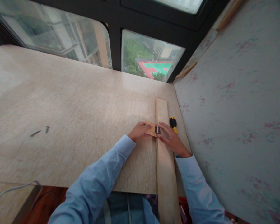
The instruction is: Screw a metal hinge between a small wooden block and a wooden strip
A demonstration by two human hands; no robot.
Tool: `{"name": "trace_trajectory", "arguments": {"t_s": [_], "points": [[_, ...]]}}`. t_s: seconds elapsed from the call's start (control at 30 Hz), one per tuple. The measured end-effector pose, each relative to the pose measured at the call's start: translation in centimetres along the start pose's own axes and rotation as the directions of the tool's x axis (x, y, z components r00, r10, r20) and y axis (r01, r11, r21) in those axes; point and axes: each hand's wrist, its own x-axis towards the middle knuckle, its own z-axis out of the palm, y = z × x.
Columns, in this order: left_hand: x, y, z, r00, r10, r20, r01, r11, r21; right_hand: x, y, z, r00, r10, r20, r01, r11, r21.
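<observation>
Your left hand (138, 131) pinches the block (150, 125); your right hand (174, 141), fingers parted, frames the hinge (157, 129) from three o'clock: uneven pressure could skew it.

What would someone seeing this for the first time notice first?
Probably the bright green and pink sports court far below, through the window. Next, near the middle, the left hand holds a small piece of wood at the edge of a long board, with a dark hinge there and the right hand beside it. A black and yellow tool lies right of the board.
</observation>
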Motion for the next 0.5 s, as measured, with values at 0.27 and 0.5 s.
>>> {"name": "trace_trajectory", "arguments": {"t_s": [0.27, 0.5], "points": [[0.1, 0.0, 0.6, 0.998, 0.063, -0.007, -0.063, 0.998, -0.013, -0.2, -0.1, 0.2, 1.000, 0.017, -0.016, -0.017, 1.000, 0.020], [0.3, 0.2, 1.1, 0.989, 0.120, -0.086, -0.122, 0.992, -0.017, -0.3, 0.0, 0.6, 0.998, -0.002, -0.063, 0.003, 1.000, 0.019]]}}
